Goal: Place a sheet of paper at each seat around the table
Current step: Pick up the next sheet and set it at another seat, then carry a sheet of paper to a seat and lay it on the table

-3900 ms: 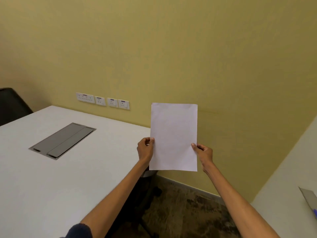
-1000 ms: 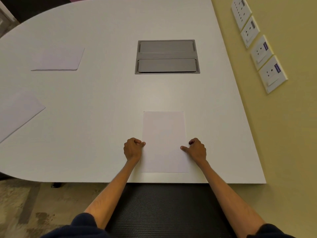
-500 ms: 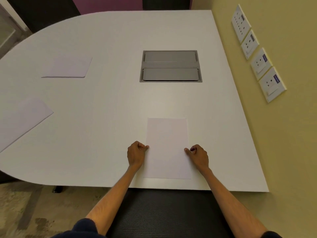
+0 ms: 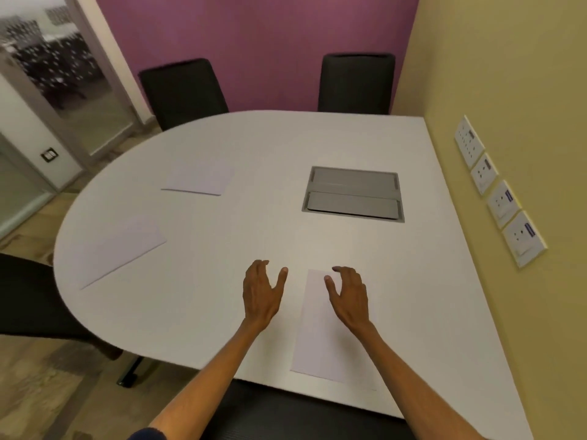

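Left hand (image 4: 261, 293): spread wide with fingers apart, palm down, holding nothing; it hovers over bare surface just left of the nearest sheet.
Right hand (image 4: 348, 295): also spread and empty, fingers curled a little, palm down above the far part of the nearest sheet; whether it touches the paper cannot be told.
Nearest sheet (image 4: 320, 341): lies flat on the surface near the close edge, long side running away from the viewer, in front of the near chair; the right forearm crosses over its right side.
Second sheet (image 4: 122, 249): flat on the left curve of the surface, turned at an angle, near the left chair.
Third sheet (image 4: 200, 176): flat farther back on the left half, well apart from the other two, toward the far left chair.
Surface (image 4: 222, 281): white top, rounded on the left and straight along the yellow wall on the right.
Cable hatch (image 4: 353, 193): grey rectangular flap set into the surface, beyond the nearest sheet.
Near chair (image 4: 286, 417): dark seat tucked under the close edge, between the forearms.
Left chair (image 4: 28, 300): dark, at the left curve.
Far left chair (image 4: 182, 90): black back against the purple wall.
Far right chair (image 4: 355, 82): black back at the corner; no sheet in front of it.
Wall sockets (image 4: 498, 192): four white plates in a row on the yellow wall.
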